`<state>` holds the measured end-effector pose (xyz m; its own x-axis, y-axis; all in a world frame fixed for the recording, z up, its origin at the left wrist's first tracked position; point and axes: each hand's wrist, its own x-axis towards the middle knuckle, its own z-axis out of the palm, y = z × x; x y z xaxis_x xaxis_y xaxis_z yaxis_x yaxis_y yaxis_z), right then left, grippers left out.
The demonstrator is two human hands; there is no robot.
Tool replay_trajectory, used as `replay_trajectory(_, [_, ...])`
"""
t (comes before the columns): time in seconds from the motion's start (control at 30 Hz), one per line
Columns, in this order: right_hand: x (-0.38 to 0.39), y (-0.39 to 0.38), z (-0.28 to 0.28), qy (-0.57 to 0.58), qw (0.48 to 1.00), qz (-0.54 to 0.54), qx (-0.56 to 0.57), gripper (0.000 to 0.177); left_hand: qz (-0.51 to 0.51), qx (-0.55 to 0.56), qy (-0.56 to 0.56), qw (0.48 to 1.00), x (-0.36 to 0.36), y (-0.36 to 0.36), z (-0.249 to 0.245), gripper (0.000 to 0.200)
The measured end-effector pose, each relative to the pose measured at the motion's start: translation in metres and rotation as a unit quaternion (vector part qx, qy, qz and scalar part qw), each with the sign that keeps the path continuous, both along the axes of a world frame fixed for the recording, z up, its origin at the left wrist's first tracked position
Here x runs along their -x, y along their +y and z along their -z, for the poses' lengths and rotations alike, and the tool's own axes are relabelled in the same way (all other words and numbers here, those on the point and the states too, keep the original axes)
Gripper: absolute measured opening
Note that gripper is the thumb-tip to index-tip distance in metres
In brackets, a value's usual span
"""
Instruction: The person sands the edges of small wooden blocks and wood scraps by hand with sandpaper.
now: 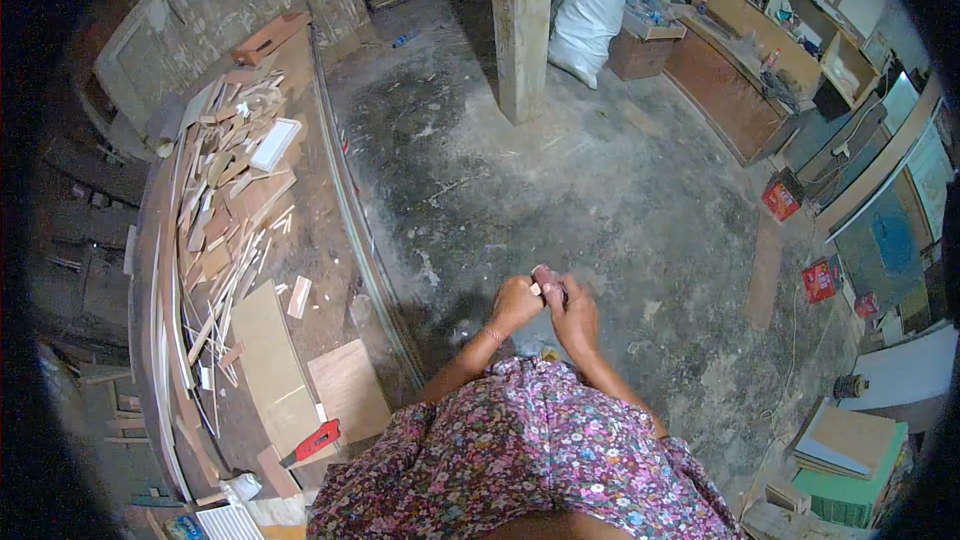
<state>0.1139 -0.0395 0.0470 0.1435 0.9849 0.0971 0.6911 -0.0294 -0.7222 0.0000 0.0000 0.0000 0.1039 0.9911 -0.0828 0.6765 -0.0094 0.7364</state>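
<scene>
Holding small pale piece (537,289) pinched between left hand (515,302) and right hand (576,316), both curling closed on it, above floor (600,170), desk (322,230) lying well left; seeming light, stiff, easily dropped, suiting fingertip grip at edges.

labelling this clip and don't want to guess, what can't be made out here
All in the head view:
- small piece pinched between left hand and right hand: too small and mostly covered by the fingers, so I cannot tell what it is.
- feet and the floor beneath: hidden by the floral garment.
- red-handled tool on the workbench: too small to identify.
- shelves at right: cut off by the dark lens edge.
</scene>
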Motion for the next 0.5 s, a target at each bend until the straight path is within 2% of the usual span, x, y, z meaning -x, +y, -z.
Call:
replay_trajectory(0.07, [0.001,-0.003,0.002,0.008,1.0,-0.002,-0.02,0.032,-0.012,0.005,-0.025,1.0,0.002,-0.001,-0.001,0.022])
replay_trajectory(0.1, [0.019,0.005,0.007,0.046,0.999,-0.004,-0.019,0.031,0.024,-0.007,-0.006,1.0,0.021,0.0,-0.008,0.021])
replay_trajectory(0.17, [0.01,0.019,0.005,0.071,0.997,-0.006,-0.009,0.03,0.098,-0.021,-0.02,0.995,0.013,-0.01,-0.022,0.019])
replay_trajectory(0.2, [0.008,0.025,0.005,0.067,0.998,0.003,-0.021,0.029,0.097,0.003,-0.009,0.995,0.006,-0.011,-0.024,0.017])
replay_trajectory(0.3, [0.005,0.016,-0.002,0.034,0.998,0.005,-0.057,0.03,0.054,0.0,-0.002,0.999,0.002,-0.009,-0.018,0.018])
replay_trajectory(0.4, [0.012,-0.004,0.0,0.017,0.999,-0.005,-0.036,0.031,-0.04,0.022,-0.006,0.999,0.013,0.001,-0.01,0.019])
replay_trajectory(0.5, [0.01,0.003,0.0,0.01,0.999,0.016,-0.031,0.034,-0.013,0.011,-0.019,1.0,0.007,-0.002,-0.013,0.021])
